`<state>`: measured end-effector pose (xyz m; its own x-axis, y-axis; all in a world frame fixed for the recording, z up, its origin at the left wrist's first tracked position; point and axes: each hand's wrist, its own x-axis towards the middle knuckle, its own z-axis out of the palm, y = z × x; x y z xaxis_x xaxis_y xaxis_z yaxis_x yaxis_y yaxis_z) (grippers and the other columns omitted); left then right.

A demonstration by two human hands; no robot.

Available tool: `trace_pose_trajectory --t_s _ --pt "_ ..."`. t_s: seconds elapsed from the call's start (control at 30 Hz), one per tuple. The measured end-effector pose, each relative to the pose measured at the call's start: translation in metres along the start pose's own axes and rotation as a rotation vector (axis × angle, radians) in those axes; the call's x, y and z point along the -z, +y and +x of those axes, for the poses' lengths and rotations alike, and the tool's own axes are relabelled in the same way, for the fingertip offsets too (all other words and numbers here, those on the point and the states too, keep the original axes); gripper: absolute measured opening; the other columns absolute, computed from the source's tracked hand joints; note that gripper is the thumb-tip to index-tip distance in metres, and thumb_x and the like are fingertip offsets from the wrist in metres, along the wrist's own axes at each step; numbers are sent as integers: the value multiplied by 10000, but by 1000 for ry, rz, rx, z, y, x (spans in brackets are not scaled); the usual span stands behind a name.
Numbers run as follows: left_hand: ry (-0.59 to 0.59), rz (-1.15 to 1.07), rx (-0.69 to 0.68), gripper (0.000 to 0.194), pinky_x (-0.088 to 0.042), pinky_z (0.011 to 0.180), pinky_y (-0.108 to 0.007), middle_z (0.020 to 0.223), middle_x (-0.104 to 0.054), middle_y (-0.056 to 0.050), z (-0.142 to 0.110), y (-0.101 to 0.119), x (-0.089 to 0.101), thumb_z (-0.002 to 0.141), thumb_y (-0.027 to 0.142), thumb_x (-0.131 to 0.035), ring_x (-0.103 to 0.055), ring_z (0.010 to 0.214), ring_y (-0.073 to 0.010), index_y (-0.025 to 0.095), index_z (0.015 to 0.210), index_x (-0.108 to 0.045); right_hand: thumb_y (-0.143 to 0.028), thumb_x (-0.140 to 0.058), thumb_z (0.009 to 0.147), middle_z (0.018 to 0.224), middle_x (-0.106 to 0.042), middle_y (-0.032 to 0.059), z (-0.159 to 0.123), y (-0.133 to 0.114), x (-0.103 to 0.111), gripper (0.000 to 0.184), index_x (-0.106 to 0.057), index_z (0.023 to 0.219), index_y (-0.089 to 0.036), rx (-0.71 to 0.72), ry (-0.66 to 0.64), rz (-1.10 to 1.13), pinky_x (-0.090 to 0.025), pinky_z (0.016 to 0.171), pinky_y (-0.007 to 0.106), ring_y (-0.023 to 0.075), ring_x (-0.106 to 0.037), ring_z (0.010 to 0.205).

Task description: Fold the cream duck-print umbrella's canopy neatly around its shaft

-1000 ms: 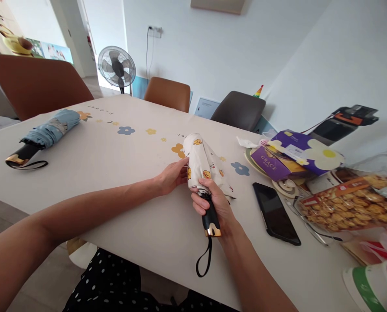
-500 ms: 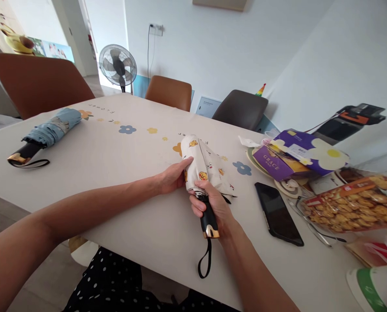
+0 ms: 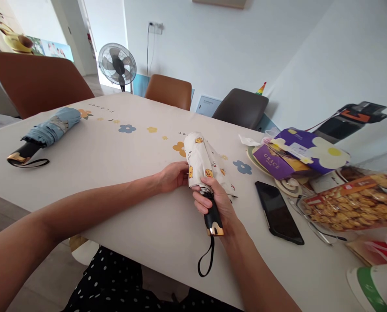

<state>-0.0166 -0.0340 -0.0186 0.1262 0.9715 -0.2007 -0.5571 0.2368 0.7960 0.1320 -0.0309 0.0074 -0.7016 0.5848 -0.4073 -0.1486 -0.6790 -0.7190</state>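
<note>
A loosely rolled, printed white cloth umbrella (image 3: 198, 162) is above the smooth table (image 3: 131, 151), its gold-tipped handle (image 3: 213, 216) clasped by the right hand (image 3: 219, 198); the left hand (image 3: 173, 177) hides its fingertips behind it, grip unclear

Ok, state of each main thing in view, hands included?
White umbrella: closed, loosely gathered, loose flap to the right.
Right hand: closed around its handle.
Left hand: at the umbrella's left side, partly hidden.
Blue umbrella: closed, gathered, lying down.
Phone: lying flat, screen dark.
Fan: upright, running or not unclear.
</note>
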Motion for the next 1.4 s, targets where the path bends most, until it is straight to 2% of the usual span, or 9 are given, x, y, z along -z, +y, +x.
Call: trace_pose_trajectory --t_s 0.1,0.27,0.6,0.87,1.2,1.4 --pt "2 13 3 171 -479 693 -283 849 -623 -74 0 -1 1 698 72 -488 -569 726 -149 122 818 -598 -328 -521 766 355 -357 -64 -1 0 -2 239 -485 606 -152 5 7 0 -285 278 167 49 -287 272" --pt "11 13 28 111 -474 693 -283 825 -616 -88 0 1 0 710 104 -504 -572 746 -162 104 758 -604 -327 -504 772 342 -329 -71 -1 -1 -3 238 -480 607 -156 -11 -2 2 -268 266 170 50 -273 263" --pt "48 32 2 91 -469 678 -287 786 -612 -83 -2 1 -1 713 103 -531 -566 666 -139 96 767 -605 -298 -528 750 429 -404 -64 -1 -3 -4 185 -454 646 -164 -12 50 57 -274 270 172 36 -281 279" --pt "131 32 18 111 -454 652 -260 679 -569 -55 -4 3 -9 720 127 -476 -523 636 -125 114 668 -572 -298 -554 732 421 -376 -81 -1 -3 -4 179 -434 676 -177 -5 60 50 -259 267 171 37 -273 276" --pt "108 -9 -2 110 -457 666 -264 698 -540 -37 0 0 -1 736 226 -523 -524 668 -130 128 711 -564 -291 -595 709 451 -418 -69 1 -2 -1 195 -443 681 -173 -12 56 69 -272 271 174 34 -291 289" --pt "99 -26 -22 104 -458 671 -255 732 -576 -47 2 -1 3 752 214 -576 -544 685 -125 112 774 -585 -275 -591 712 463 -425 -69 0 -2 -1 181 -441 692 -176 -4 45 84 -282 274 174 37 -294 294"
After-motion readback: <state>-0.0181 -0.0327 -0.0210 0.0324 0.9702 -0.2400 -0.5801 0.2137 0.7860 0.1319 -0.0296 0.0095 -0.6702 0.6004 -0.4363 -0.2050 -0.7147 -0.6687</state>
